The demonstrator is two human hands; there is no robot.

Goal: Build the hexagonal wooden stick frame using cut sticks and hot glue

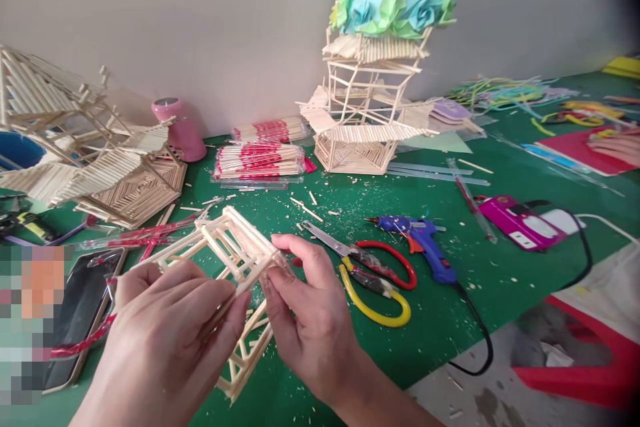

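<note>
A small frame of thin wooden sticks (237,223) is held between my two hands above the green table. My left hand (165,327) wraps its fingers round the near left side of it. At its right corner, my right hand (313,300) pinches the stick ends between thumb and fingers. Part of the frame hangs below, between my hands, and my fingers hide some of it. Scissors (370,267) with one red and one yellow handle lie to the right of my right hand. Beyond them lies a blue glue gun (425,240) with a black cord.
Larger stick structures stand at the back (357,133) and left (130,193). Bundles of wrapped sticks (263,159) lie between them, near a pink cylinder (180,130). A phone (85,307) is by my left hand. A magenta power strip (523,221) and another person's hand (617,145) are at right.
</note>
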